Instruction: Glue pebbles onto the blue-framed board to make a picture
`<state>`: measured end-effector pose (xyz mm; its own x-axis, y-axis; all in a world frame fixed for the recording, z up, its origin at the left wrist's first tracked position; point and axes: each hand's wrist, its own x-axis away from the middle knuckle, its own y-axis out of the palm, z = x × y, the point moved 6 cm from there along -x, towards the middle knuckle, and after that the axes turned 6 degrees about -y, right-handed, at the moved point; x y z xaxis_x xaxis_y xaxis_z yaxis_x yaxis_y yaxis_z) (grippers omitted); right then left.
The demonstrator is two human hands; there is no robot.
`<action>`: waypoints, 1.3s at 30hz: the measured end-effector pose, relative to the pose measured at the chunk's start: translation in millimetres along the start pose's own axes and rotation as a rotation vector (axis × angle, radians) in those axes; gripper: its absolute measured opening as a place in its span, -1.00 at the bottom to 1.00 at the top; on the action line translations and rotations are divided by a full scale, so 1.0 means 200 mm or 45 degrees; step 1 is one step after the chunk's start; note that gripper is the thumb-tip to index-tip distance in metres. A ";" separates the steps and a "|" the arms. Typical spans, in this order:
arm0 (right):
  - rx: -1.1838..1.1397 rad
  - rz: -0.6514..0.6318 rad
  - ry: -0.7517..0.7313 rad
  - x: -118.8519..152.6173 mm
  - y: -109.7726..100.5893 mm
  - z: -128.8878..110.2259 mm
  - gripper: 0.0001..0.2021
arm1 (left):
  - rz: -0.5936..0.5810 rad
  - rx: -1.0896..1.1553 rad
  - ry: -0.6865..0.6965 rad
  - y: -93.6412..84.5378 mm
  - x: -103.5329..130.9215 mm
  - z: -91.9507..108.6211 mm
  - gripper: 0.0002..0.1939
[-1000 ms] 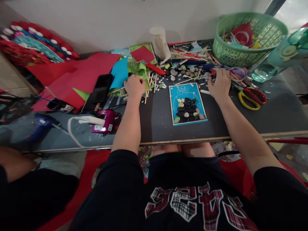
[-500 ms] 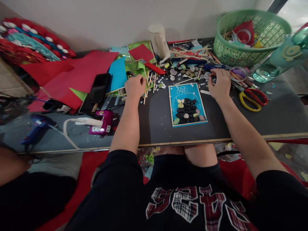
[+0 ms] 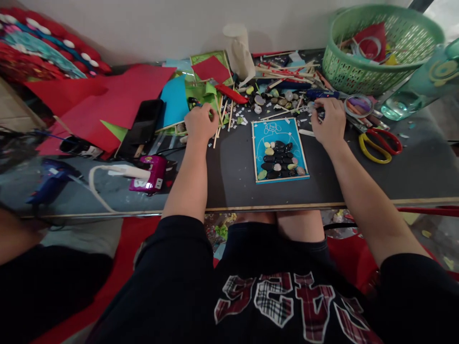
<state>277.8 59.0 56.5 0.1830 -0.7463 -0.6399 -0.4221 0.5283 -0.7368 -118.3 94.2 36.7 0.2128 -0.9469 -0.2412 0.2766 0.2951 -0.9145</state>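
Note:
A blue picture board (image 3: pixel 297 138) edged with thin sticks lies flat in front of me, bearing a white line-drawn figure. Glossy black pebbles (image 3: pixel 280 159) sit in rows on it, with several pale and yellow-green ones. My left hand (image 3: pixel 201 122) is curled closed beside the green paper and thin sticks, left of the board; its fingertips are hidden. To the board's right, my right hand (image 3: pixel 330 123) reaches with bent, closed fingers to the edge of the loose pebbles (image 3: pixel 283 99). Something small and dark shows at its fingertips, too unclear to name.
Yellow-and-red scissors (image 3: pixel 380 145), a tape roll (image 3: pixel 358 106), a water bottle (image 3: pixel 416 88) and a green basket (image 3: pixel 355 71) stand right. Leftward are red paper (image 3: pixel 132 91), a phone (image 3: pixel 147 122), a purple power adapter (image 3: pixel 150 174) and a blue glue gun (image 3: pixel 52 181). Another person's arm (image 3: pixel 16 239) shows at far left.
The view has tilted down slightly. My right hand's fingers have shifted a little at the pebbles; my left hand stays in about the same place. The board lies unchanged.

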 end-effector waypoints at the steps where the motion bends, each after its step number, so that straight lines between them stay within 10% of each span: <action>1: -0.007 0.004 0.004 0.00 0.00 0.00 -0.78 | -0.010 -0.029 0.003 0.00 0.00 0.00 -0.67; 31: -0.092 -0.021 0.009 0.01 0.02 -0.01 -0.83 | -0.097 -0.164 0.092 0.02 0.05 0.03 -0.46; 39: -0.114 -0.077 0.005 0.00 0.04 -0.03 -0.77 | 0.102 0.019 0.084 -0.30 0.09 0.25 -0.55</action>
<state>268.5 60.2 51.7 0.2073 -0.7772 -0.5941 -0.4881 0.4441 -0.7514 -84.1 65.9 104.3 0.1730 -0.9263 -0.3346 0.2749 0.3716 -0.8867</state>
